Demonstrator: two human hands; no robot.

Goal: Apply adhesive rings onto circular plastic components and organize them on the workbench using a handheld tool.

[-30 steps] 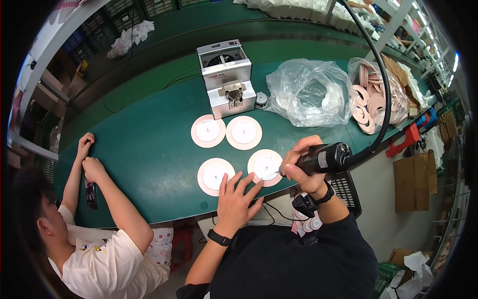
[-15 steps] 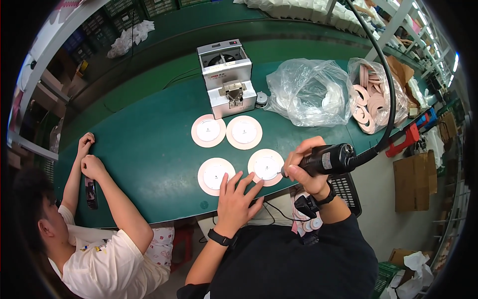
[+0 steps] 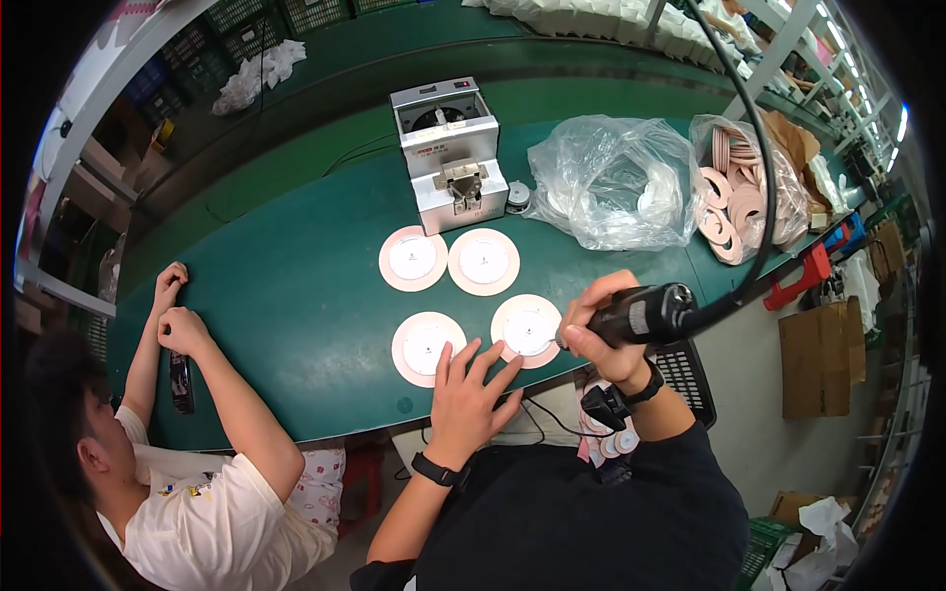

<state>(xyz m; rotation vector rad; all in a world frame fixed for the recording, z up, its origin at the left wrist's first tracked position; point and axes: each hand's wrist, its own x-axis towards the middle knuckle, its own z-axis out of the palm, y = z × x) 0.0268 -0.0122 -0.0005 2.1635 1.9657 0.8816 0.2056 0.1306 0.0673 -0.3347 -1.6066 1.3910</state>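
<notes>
My right hand grips a black electric screwdriver with a thick cable. Its thin tip points left and meets the right side of a pink-rimmed disc with a white centre near the table's front edge; exact contact is too small to tell. My left hand lies with fingers spread, holding nothing. Its fingertips rest at this disc's lower left edge and on the lower right of a similar disc to the left. Two more such discs, one on the left and one on the right, lie side by side farther back.
A silver machine stands behind the discs. To its right are a clear plastic bag and a bag of pink rings. At the left, another person's forearms rest on the green table, beside a phone.
The screwdriver has turned slightly in my right hand, and its cable has swung a little to the left. My left hand and the discs have stayed in place.
</notes>
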